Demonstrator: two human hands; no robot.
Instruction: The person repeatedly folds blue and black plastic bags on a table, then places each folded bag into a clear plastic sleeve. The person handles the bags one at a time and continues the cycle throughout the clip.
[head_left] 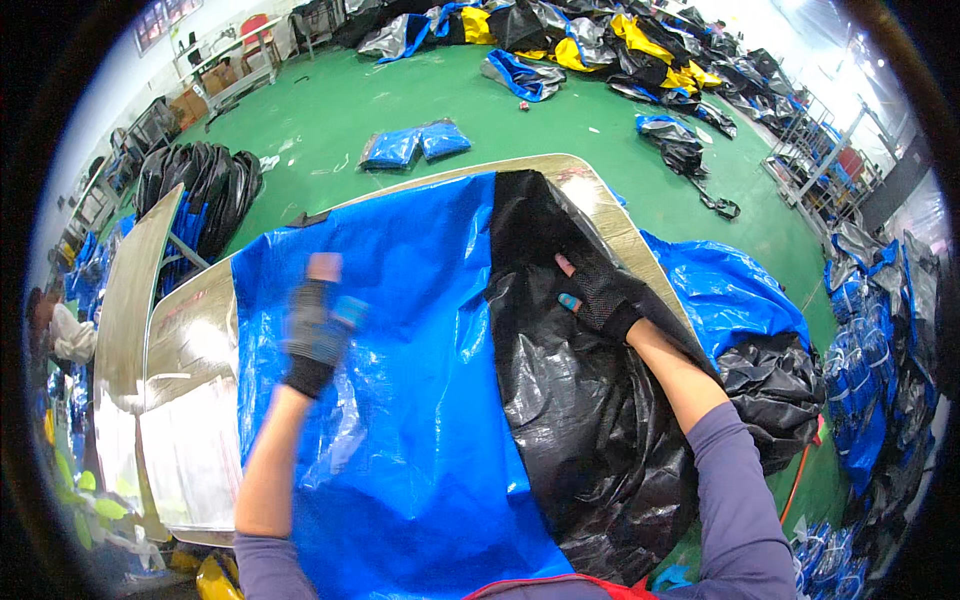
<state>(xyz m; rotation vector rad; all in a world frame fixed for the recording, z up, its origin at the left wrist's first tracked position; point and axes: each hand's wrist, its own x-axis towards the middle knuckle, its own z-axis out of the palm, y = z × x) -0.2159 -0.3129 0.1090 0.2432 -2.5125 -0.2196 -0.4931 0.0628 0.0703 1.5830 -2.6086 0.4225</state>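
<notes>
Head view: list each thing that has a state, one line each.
Blue tarp: spread flat over the table.
Black sheet: crumpled, folded over the tarp's right side.
Left hand: gloved, blurred, above the tarp, holding nothing.
Right hand: gloved, pressed on the black sheet.
Table: mostly covered.

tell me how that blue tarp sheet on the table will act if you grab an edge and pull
Likely floppy: the blue tarp sheet drapes and wrinkles over the table. Probably slick, given its glossy sheen. It may drag the black sheet lying against it, where the right hand rests; the left hand is above the blue.
</notes>
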